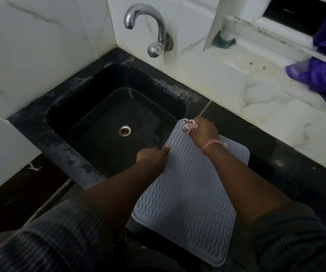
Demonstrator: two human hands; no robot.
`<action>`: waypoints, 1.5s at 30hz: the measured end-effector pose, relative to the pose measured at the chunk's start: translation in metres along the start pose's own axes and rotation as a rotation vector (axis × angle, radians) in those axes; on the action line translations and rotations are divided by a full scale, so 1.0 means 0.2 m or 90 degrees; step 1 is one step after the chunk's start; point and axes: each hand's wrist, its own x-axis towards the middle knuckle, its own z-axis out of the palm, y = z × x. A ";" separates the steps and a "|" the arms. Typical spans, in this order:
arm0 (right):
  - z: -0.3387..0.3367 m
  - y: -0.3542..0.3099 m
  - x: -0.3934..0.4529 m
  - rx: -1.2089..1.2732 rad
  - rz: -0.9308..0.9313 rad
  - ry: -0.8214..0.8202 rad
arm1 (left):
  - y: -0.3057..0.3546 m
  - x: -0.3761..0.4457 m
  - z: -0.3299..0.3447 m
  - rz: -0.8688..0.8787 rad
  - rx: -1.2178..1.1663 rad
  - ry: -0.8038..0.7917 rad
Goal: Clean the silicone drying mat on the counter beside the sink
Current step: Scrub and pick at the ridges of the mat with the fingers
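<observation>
Here, low in the frame, striped sleeves (56,238) and two bare forearms reaching up. Centre right, grey silicone drying mat (187,193) with wavy ribs, flat on the black counter (276,154), its left edge at the sink (107,114) rim. Left hand (153,156) pinching that left edge, thumb on top. Right hand (203,131), pink band at the wrist, curled round a crumpled cloth (189,125) pressed on the mat's far corner. Beyond, chrome tap (148,26) on the tiled wall; purple fabric (319,75) upper right.

Cloth-gripping right hand (204,130) on mat (187,193)
</observation>
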 end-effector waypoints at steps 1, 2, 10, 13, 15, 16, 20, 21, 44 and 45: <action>0.01 -0.01 -0.01 -0.021 -0.025 -0.003 | 0.00 -0.01 0.00 -0.001 0.005 -0.002; 0.03 -0.03 -0.04 -0.040 -0.046 -0.004 | 0.00 -0.01 0.00 -0.004 0.010 -0.004; 0.19 -0.07 -0.37 -0.018 -0.089 0.007 | 0.00 -0.02 0.00 -0.022 0.021 0.003; 0.26 -0.08 -0.52 -0.026 -0.111 -0.028 | -0.03 -0.02 0.02 -0.017 0.032 0.022; 0.25 -0.08 -0.54 -0.007 -0.100 -0.051 | -0.06 -0.01 0.03 0.016 0.031 0.007; 0.23 -0.08 -0.51 0.019 -0.077 -0.063 | -0.08 0.00 0.03 0.037 0.033 0.003; 0.13 -0.08 -0.35 0.059 0.021 -0.026 | -0.14 0.03 0.04 0.078 0.015 0.007; 0.14 -0.08 -0.33 0.044 0.025 -0.013 | -0.15 0.04 0.05 0.086 0.010 0.008; 0.28 -0.21 -0.77 0.084 0.075 -0.047 | -0.22 0.10 0.11 0.170 0.044 -0.005; 0.26 -0.21 -0.72 0.084 0.085 -0.022 | -0.22 0.10 0.11 0.163 0.039 -0.009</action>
